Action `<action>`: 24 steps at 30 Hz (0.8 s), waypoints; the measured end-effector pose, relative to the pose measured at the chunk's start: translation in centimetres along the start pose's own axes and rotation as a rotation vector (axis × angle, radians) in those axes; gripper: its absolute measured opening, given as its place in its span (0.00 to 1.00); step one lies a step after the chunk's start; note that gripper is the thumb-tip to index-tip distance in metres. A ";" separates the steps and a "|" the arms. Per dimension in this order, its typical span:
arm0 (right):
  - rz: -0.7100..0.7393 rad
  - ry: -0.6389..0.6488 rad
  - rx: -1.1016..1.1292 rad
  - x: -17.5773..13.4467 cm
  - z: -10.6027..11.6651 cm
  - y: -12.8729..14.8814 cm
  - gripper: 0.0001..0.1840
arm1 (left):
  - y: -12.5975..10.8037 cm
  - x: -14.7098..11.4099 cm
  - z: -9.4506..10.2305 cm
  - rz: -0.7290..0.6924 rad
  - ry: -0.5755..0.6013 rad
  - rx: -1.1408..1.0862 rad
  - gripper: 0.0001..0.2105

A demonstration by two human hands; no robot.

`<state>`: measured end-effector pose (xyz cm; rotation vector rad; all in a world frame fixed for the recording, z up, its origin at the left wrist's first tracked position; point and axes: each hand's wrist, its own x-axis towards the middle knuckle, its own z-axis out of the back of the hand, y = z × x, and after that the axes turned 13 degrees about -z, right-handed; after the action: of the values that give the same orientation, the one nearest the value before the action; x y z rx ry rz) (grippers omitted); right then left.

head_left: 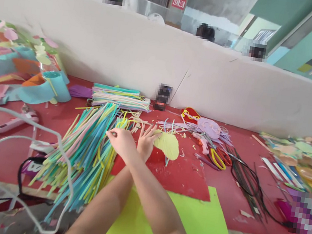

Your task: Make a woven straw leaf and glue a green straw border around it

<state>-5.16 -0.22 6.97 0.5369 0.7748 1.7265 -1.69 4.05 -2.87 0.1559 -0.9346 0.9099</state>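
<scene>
One pale-yellow rounded piece (169,145) sits just right of centre, seemingly well formed, with the left hand's (145,146) spread fingers at its edge; their grip is unclear. The right hand (122,141) pinches closed, contents unclear, beside fuzzy strips (90,134) at centre-left, many apparently unused.

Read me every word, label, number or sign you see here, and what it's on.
"卫生间请上三楼": the red sign on the wall.
Purple pack at left: white marking, partly covered, not readable.
Phone: too blurred to read.
Purple packaging at right: too blurred to read.
</scene>
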 end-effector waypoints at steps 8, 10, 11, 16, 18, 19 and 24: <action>-0.227 0.087 -0.067 4.1 -7.4 0.0 0.23 | 0.4 0.1 0.8 0.077 0.017 0.028 0.26; -0.219 0.072 -0.076 3.9 -8.0 0.1 0.22 | 0.5 0.0 0.8 0.072 0.027 0.035 0.27; -0.218 0.066 -0.078 3.8 -8.2 0.1 0.21 | 0.6 0.0 0.8 0.059 0.035 0.036 0.27; -0.276 0.089 0.014 3.7 -8.2 -0.5 0.12 | 0.4 -0.3 0.7 0.041 0.053 0.046 0.28; -0.289 0.110 0.102 3.8 -8.0 -0.8 0.10 | 0.4 -0.4 0.5 0.039 0.059 0.049 0.28; -0.282 0.121 0.130 3.9 -8.0 -0.9 0.09 | 0.3 -0.4 0.4 0.034 0.061 0.049 0.28; -0.136 0.161 0.601 2.5 -6.3 -0.7 0.13 | 0.1 -0.5 -0.1 -0.001 0.065 0.021 0.26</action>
<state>-9.82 0.89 2.12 0.7309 1.4289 1.4090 -1.83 3.87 -3.28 0.1435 -0.8647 0.9188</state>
